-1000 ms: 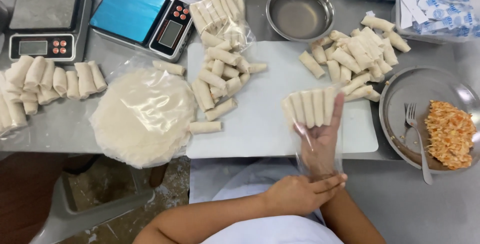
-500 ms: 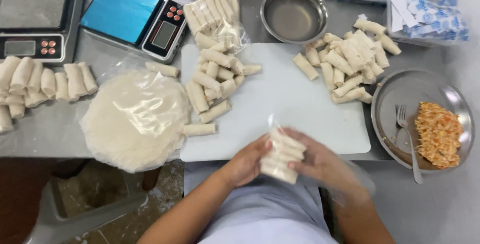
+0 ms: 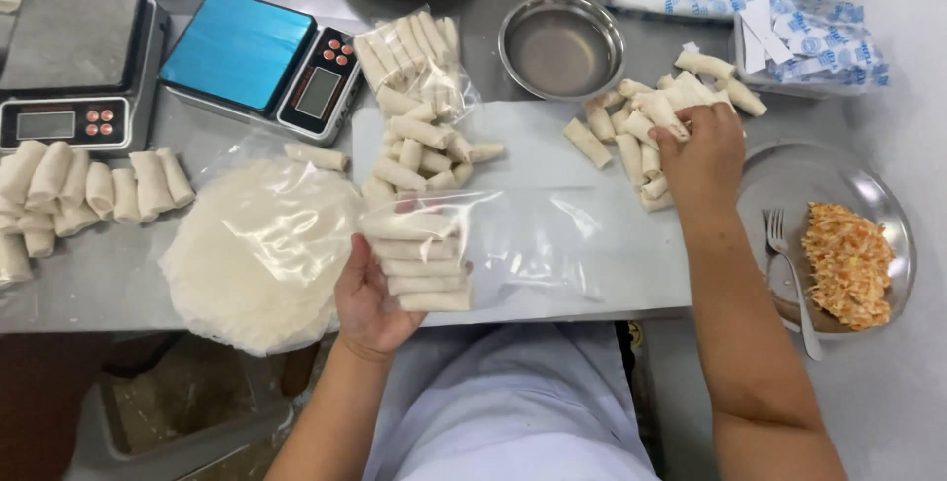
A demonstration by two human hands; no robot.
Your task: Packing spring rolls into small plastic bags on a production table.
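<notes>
Clear bag (image 3: 493, 239) of spring rolls (image 3: 422, 262) gripped by left hand (image 3: 370, 298) fingers, right hand (image 3: 702, 155) fingers grasping loose rolls (image 3: 646, 131)

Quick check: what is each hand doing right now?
Left hand: closed on a clear plastic bag holding a row of spring rolls.
Right hand: on the pile of loose rolls, grip unclear.

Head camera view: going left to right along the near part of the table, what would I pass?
Row of rolls → round stack of wrappers → left hand holding a clear bag of rolls → right hand on a loose pile of rolls → fork → shredded filling.
</notes>
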